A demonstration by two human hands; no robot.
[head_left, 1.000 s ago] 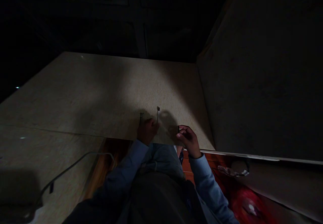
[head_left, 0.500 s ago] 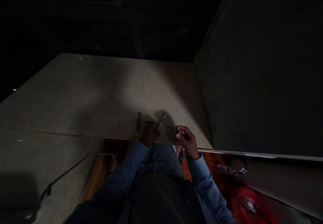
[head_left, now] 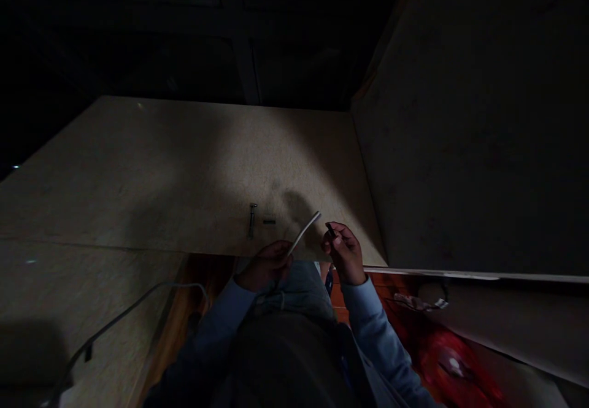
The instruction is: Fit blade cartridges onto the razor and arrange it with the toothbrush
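Observation:
My left hand (head_left: 270, 264) is closed round the lower end of a slender, pale, slightly bent stick (head_left: 304, 231), whose free end points up and right. Across from it, my right hand (head_left: 345, 251) pinches a small dark piece (head_left: 330, 230) between thumb and fingers; its kind is too dim to make out. The stick's tip and the dark piece are close but apart. On the table, left of the stick, lie a small T-shaped tool (head_left: 252, 219) with a shiny head and a short dark bar (head_left: 269, 221).
Both hands are over the near edge of a pale table (head_left: 184, 150). A panel (head_left: 469, 150) stands along its right side. A grey cable (head_left: 133, 305) runs over the surface at lower left. A red bag (head_left: 451, 365) sits at lower right. The room is dark.
My left hand has drawn back toward me and left, showing more of the stick and the dark bar. My right hand has tilted the dark piece and moved slightly right.

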